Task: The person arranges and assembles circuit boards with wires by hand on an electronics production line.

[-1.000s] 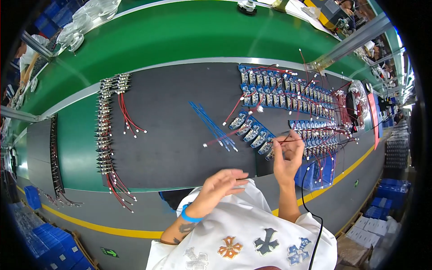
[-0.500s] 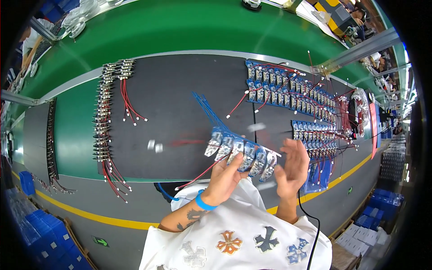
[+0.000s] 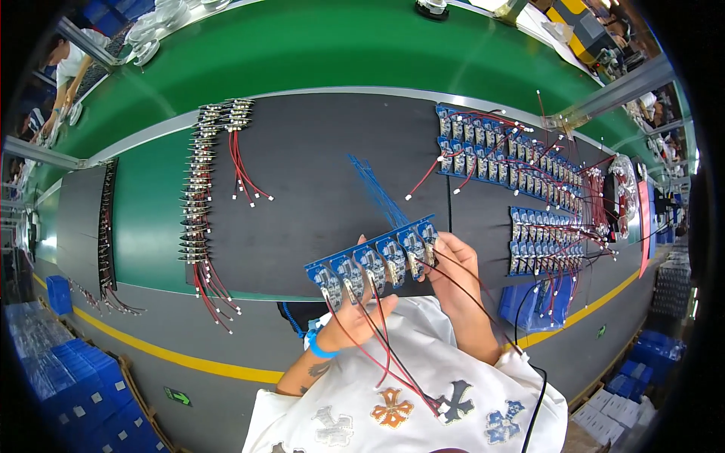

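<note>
Head view: left hand (image 3: pixel 352 323) pinches the board strip (image 3: pixel 370 260) left of centre, right hand (image 3: pixel 455 278) its right end; steadier that way, I'd guess.

Slanted blue circuit strip (image 3: pixel 371 260), red and black wires (image 3: pixel 424 392) dangling

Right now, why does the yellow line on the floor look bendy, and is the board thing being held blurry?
Head view: the fisheye lens curves the yellow floor line and leaves the corners black; head view, middle: the held strip of blue circuit boards looks fairly sharp; head view, top: faint glare lightens the green work surface.
</note>
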Demonstrator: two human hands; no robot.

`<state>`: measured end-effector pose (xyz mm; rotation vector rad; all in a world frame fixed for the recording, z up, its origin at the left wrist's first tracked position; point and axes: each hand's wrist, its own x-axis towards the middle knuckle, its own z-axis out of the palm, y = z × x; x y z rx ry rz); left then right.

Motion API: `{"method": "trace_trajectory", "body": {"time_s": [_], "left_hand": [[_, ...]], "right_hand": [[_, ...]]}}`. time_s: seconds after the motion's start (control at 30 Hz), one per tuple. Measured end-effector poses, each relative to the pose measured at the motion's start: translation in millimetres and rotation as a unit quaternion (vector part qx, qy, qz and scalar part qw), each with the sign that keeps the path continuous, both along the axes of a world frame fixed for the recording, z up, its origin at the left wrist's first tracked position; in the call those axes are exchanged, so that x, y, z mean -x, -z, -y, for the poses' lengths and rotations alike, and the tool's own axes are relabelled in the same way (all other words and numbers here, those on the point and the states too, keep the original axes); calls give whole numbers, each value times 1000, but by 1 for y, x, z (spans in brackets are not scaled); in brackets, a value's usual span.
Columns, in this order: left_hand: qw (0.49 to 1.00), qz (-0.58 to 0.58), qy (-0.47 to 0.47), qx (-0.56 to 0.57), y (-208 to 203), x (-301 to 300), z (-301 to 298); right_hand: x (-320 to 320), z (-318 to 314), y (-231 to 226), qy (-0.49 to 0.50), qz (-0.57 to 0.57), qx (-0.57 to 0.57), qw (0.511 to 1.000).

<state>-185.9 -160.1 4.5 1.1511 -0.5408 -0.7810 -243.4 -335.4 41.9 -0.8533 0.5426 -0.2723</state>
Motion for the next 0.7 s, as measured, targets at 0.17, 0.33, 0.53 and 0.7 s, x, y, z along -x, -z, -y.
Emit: {"method": "trace_trajectory", "body": {"time_s": [0.17,0.33,0.53,0.7], "left_hand": [[991,0,39,125,2,-12,-15],[776,-539,-178,276,14,-2,-22],[947,-197,-179,177,-2,-18,-8],[932,-226,-282,14,-11,-25,-4]], "right_hand": [[-11,-7,1,24,-8,-12,1000],[-7,-11,1,-25,-2,-1,1000],[-3,-15,7,-116,11,1,993],[2,-19,7,-250,1,172,953]]}}
